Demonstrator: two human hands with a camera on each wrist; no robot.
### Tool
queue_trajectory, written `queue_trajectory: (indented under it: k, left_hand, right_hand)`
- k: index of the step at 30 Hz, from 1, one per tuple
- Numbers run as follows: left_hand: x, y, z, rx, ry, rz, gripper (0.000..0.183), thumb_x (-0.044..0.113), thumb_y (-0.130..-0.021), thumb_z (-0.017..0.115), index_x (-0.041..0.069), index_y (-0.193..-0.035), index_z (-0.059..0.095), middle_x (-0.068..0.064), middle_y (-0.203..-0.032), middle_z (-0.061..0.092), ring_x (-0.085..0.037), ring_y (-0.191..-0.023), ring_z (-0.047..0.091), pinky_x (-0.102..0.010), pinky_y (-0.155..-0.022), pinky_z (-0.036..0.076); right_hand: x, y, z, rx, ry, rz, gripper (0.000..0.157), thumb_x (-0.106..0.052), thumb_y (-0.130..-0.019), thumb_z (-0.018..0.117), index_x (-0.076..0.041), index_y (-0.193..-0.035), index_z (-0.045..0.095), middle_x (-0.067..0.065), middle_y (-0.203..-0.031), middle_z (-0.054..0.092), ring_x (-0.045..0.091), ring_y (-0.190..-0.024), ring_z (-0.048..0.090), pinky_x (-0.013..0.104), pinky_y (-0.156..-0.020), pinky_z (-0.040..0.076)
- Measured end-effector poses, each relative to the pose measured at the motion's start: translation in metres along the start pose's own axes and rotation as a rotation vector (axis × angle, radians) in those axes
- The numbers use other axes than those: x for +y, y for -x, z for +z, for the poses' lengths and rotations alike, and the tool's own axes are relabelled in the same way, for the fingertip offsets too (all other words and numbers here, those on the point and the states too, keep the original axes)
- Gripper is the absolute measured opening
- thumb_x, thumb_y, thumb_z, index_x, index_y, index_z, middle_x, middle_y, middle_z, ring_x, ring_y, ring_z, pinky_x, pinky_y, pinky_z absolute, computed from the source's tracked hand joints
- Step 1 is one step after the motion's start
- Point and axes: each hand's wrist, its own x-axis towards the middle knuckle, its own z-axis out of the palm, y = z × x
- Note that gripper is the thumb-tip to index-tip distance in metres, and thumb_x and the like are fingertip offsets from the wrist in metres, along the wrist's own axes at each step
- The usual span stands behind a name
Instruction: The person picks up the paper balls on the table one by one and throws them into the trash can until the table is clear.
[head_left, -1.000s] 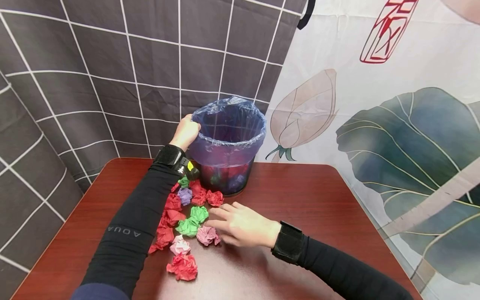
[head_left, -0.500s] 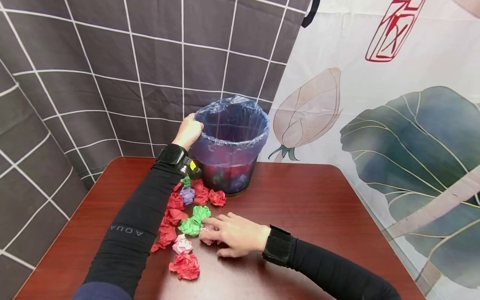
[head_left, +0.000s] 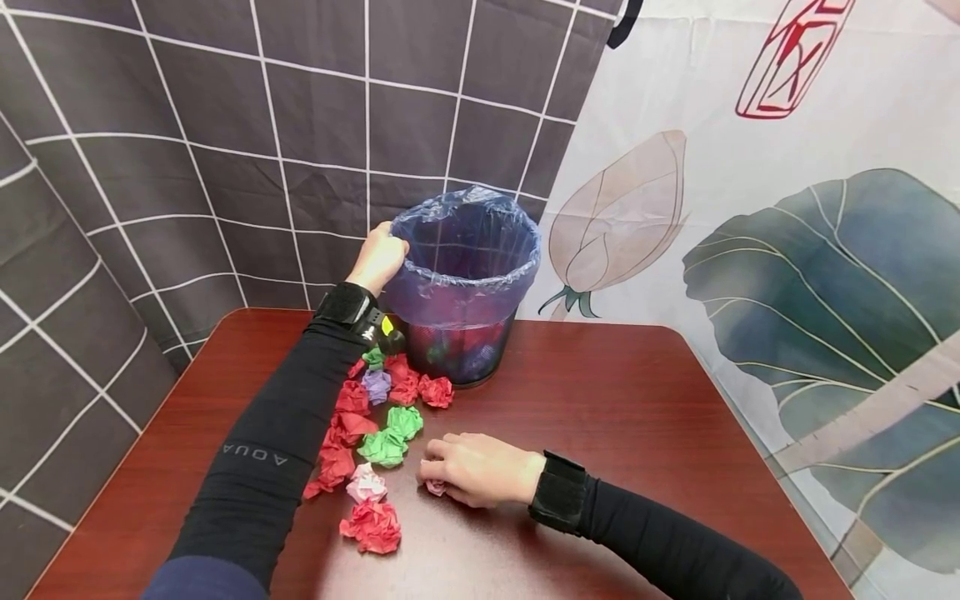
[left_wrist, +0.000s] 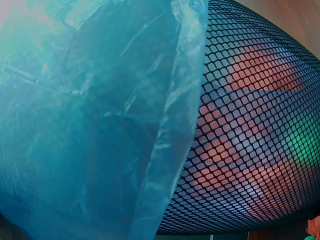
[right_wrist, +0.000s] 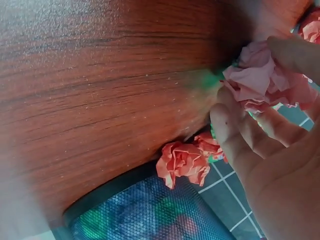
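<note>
My left hand (head_left: 379, 257) grips the rim of a black mesh waste bin (head_left: 457, 354) at its left side, over the blue plastic liner (head_left: 480, 300). Through the mesh in the left wrist view, crumpled paper shows inside the bin (left_wrist: 250, 145). My right hand (head_left: 483, 471) holds a pink crumpled paper ball (right_wrist: 262, 80) between thumb and curled fingers, low over the table in front of the bin. From the head view most of that ball is covered by the fingers. Two green paper balls (head_left: 384, 447) lie just left of this hand.
Several red paper balls (head_left: 335, 467), a purple one (head_left: 377, 385) and a pale pink one (head_left: 367, 483) lie on the brown table (head_left: 600, 400), partly behind the left arm. A red ball (head_left: 372, 527) lies nearest the front. A grey checked cloth (head_left: 300, 108) hangs behind.
My right hand has reached over the pink paper ball, closed its fingers on it and drawn it slightly right, away from the green balls. The left hand stays on the bin rim.
</note>
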Motion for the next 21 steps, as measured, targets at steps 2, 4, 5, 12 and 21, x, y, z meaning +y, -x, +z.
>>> queue_trajectory:
  k: [2, 4, 5, 12, 21]
  left_hand:
    - [0.0, 0.0, 0.0, 0.001, 0.001, -0.001, 0.059, 0.006, -0.087, 0.046, -0.006, -0.144, 0.045, -0.023, -0.148, 0.05, -0.036, -0.135, 0.047, -0.044, -0.115, 0.035]
    - [-0.001, 0.0, 0.0, 0.001, 0.005, -0.001, 0.059, 0.006, -0.086, 0.046, -0.006, -0.144, 0.045, -0.023, -0.148, 0.05, -0.036, -0.135, 0.047, -0.044, -0.115, 0.035]
    - [-0.001, 0.0, 0.0, 0.001, 0.006, -0.001, 0.059, 0.006, -0.086, 0.046, -0.006, -0.144, 0.045, -0.023, -0.147, 0.05, -0.036, -0.135, 0.047, -0.044, -0.115, 0.035]
    - [-0.002, -0.001, -0.001, 0.006, -0.002, 0.002, 0.059, 0.006, -0.087, 0.046, -0.006, -0.144, 0.045, -0.023, -0.148, 0.05, -0.036, -0.135, 0.047, -0.043, -0.115, 0.035]
    - [0.0, 0.002, -0.001, 0.001, 0.009, -0.013, 0.059, 0.007, -0.087, 0.046, -0.004, -0.146, 0.044, -0.022, -0.149, 0.049, -0.035, -0.137, 0.046, -0.044, -0.116, 0.035]
  right_hand:
    - [0.0, 0.002, -0.001, 0.02, -0.001, -0.004, 0.011, -0.027, -0.095, 0.066, -0.025, -0.106, 0.066, -0.008, -0.095, 0.058, 0.01, -0.083, 0.057, 0.025, -0.073, 0.051]
    - [0.0, 0.004, -0.005, 0.034, -0.014, 0.0, 0.007, -0.026, -0.095, 0.066, -0.025, -0.102, 0.066, -0.009, -0.091, 0.058, 0.01, -0.082, 0.058, 0.025, -0.072, 0.05]
    - [0.001, 0.005, -0.007, 0.038, -0.02, 0.004, 0.007, -0.025, -0.095, 0.066, -0.025, -0.101, 0.067, -0.009, -0.09, 0.058, 0.009, -0.082, 0.058, 0.025, -0.071, 0.051]
    - [0.007, 0.011, -0.03, 0.06, -0.037, 0.062, 0.011, -0.026, -0.093, 0.069, -0.024, -0.103, 0.066, -0.008, -0.091, 0.06, 0.007, -0.083, 0.06, 0.024, -0.074, 0.054]
    - [0.023, 0.019, -0.079, 0.209, -0.04, 0.065, 0.012, -0.026, -0.096, 0.067, -0.021, -0.107, 0.067, -0.007, -0.091, 0.057, 0.007, -0.081, 0.056, 0.027, -0.074, 0.053]
